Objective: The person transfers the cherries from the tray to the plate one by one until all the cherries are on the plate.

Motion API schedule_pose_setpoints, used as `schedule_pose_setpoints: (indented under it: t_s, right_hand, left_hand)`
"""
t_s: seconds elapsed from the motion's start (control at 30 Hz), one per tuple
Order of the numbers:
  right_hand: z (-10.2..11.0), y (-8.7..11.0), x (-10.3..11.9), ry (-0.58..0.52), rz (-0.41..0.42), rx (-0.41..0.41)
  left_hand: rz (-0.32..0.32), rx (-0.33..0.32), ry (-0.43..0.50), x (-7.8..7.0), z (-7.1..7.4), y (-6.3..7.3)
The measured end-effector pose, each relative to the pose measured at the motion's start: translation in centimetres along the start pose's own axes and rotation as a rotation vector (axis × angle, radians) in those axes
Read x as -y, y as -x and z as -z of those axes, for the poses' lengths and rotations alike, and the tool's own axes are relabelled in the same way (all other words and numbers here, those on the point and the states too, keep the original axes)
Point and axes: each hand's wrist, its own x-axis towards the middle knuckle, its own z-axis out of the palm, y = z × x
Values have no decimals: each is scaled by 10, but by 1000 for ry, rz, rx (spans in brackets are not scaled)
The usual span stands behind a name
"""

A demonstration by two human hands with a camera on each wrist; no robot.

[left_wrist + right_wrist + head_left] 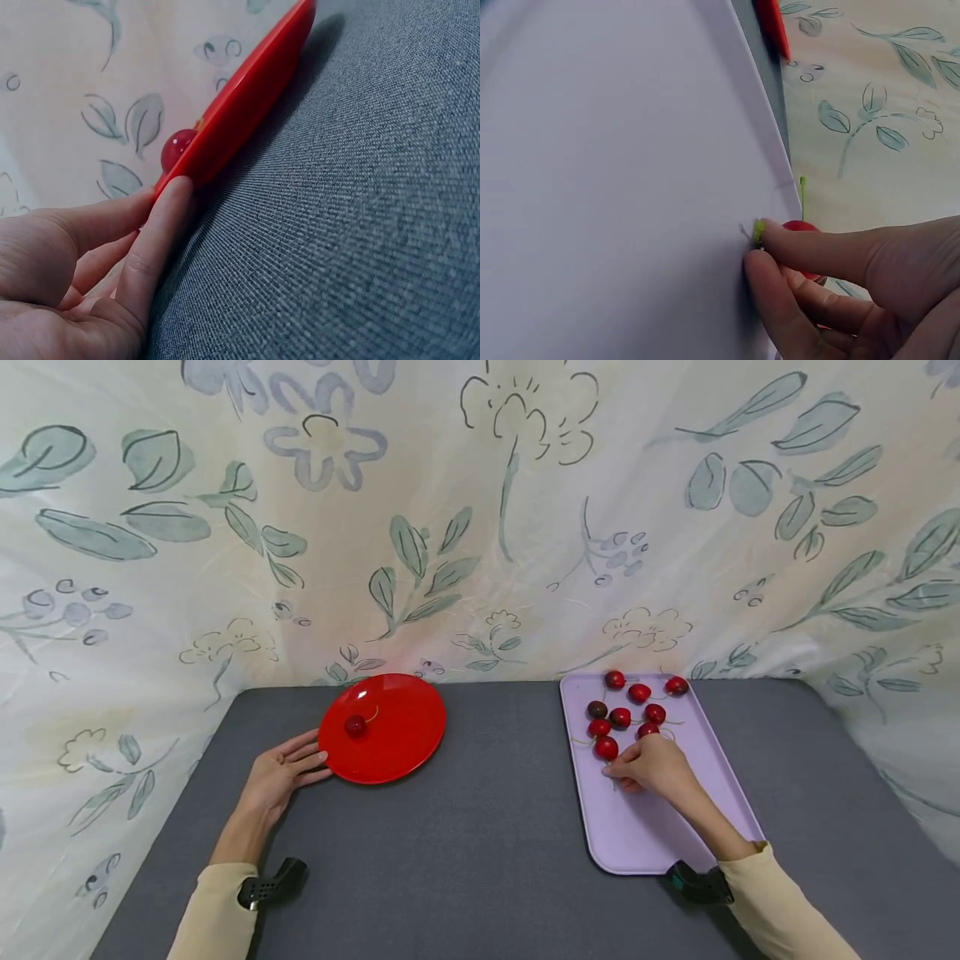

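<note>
In the head view a red plate [405,747] lies at the left, bearing one dark red cherry [355,725] with its stem. My left hand [281,777] holds the plate's left rim; in the left wrist view the thumb and a finger meet at the rim. My right hand [656,768] is low over the lilac tray [630,843], just in front of a group of several cherries [620,718]. Between its thumb and forefinger it pinches a green cherry stem [759,231]. A red cherry [801,225] shows partly behind these fingers; whether that stem belongs to it, I cannot tell.
The plate and tray stand apart on a dark grey tabletop [487,827]. A floral-patterned cloth [525,527] hangs along the back edge and sides. Black wrist cameras sit on both sleeves, the right one [697,883] over the tray's front edge.
</note>
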Motion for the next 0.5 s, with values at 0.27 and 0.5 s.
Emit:
schedule_pose_setpoints:
  t_s: [0.27,0.5]
  right_hand:
    - [4,-5,4,-23,-30,58]
    - [11,1,8,-50,-34,52]
  left_hand:
    - [-13,11,-4,1,3,-1]
    - [-5,9,-10,0,3,-4]
